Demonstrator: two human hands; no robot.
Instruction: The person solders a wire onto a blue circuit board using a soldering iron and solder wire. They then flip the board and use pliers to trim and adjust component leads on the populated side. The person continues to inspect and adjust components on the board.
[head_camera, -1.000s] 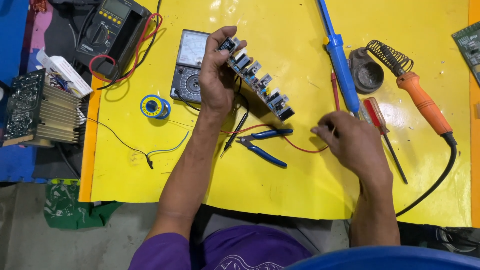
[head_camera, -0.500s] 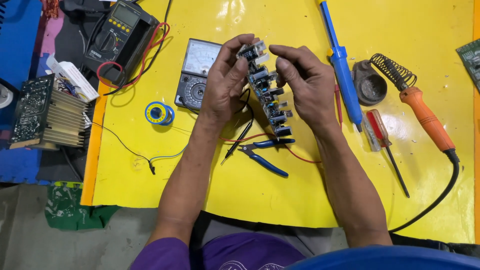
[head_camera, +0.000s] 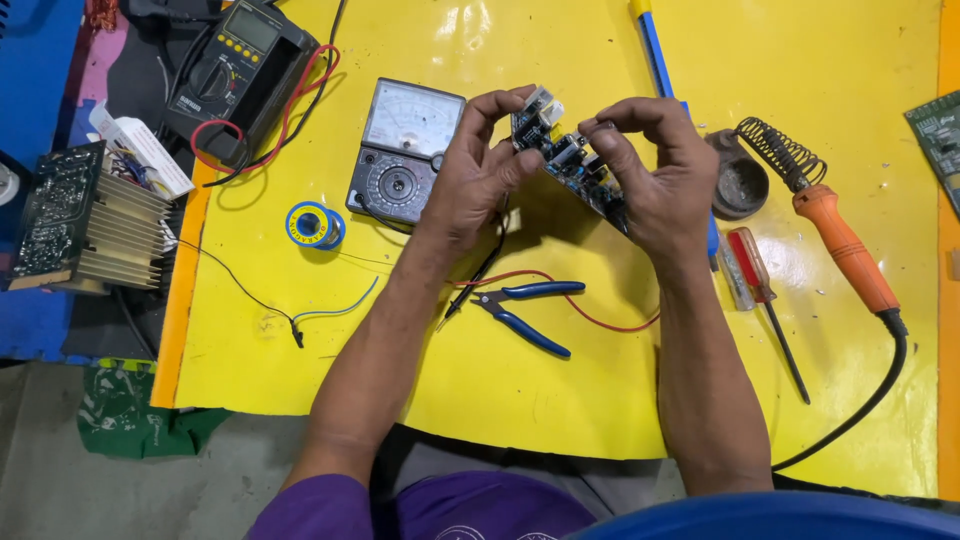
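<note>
While the board (head_camera: 570, 160) hung tilted above the yellow mat (head_camera: 480, 400), both hands gripped it: left hand (head_camera: 478, 175) pinched its upper-left end w/ thumb & fingers, right hand (head_camera: 655, 170) closed round its lower-right part. Analog meter (head_camera: 405, 150) lay just left of the left hand, blue pliers (head_camera: 530, 310) & a red wire (head_camera: 590, 315) on the mat btwn the forearms. Solder iron (head_camera: 840, 245) and screwdriver (head_camera: 765, 295) lay to the right, apart from the hands.

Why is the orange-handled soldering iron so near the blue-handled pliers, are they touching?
Apart. The head view shows bare yellow mat between the orange-handled soldering iron and the blue-handled pliers.
</note>
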